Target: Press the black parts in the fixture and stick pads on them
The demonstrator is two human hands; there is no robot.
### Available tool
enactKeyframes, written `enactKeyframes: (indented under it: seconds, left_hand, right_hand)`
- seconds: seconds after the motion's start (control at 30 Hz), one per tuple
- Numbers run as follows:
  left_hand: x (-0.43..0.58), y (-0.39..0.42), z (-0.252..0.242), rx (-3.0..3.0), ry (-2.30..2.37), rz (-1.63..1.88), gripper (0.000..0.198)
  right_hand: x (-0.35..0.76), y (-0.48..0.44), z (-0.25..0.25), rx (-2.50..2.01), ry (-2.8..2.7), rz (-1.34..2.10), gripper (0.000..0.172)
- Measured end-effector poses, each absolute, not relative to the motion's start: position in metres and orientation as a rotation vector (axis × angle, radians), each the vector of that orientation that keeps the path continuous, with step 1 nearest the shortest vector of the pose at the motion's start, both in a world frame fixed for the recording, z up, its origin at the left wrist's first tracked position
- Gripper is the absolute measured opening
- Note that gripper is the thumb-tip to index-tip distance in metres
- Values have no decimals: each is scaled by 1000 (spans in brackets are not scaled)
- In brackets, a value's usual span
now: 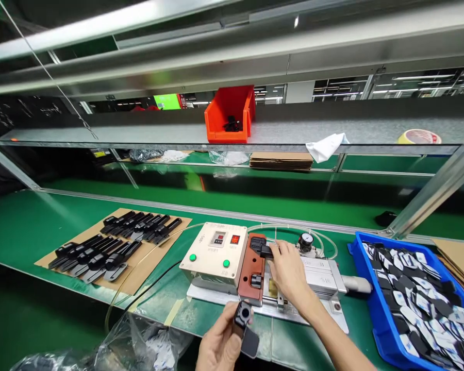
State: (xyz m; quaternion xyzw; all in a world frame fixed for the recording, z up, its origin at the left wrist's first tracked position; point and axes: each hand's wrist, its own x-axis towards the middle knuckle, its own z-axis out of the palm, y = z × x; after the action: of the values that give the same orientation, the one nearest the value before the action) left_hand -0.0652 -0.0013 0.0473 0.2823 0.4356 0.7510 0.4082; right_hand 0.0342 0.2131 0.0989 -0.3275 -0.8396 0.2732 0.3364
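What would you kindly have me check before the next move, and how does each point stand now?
1. Left hand has a secure hold on its black part: ok, it is gripped between thumb and fingers.
2. Right hand clear of the brown fixture: not ok, its fingers are at the dark piece there.
3. Dark piece fully seated: cannot tell, the fingers partly cover it.
4. Green buttons on the control box free of hands: ok.
5. Pressure gauge reading: cannot tell, too small.
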Motion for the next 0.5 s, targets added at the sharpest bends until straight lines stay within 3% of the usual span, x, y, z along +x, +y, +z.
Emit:
enactKeyframes:
  seconds: [0.13, 0.27, 0.37, 0.5]
  left_hand:
    - [-82, 36, 104, 907, 1219, 1839, 59]
    - [-97, 97, 151, 1392, 1703, 1536, 46]
    - [-97, 143, 158, 1703, 1922, 1252, 36]
    - [-89, 180, 134, 1866, 2037, 969, 39]
  right_hand:
    - [24, 246, 105, -809, -2219, 554, 27]
    - [75, 228, 99, -965, -1892, 481, 32]
    - [126, 194, 81, -1063, -1776, 472, 36]
    - [172, 143, 57, -1237, -1665, 394, 39]
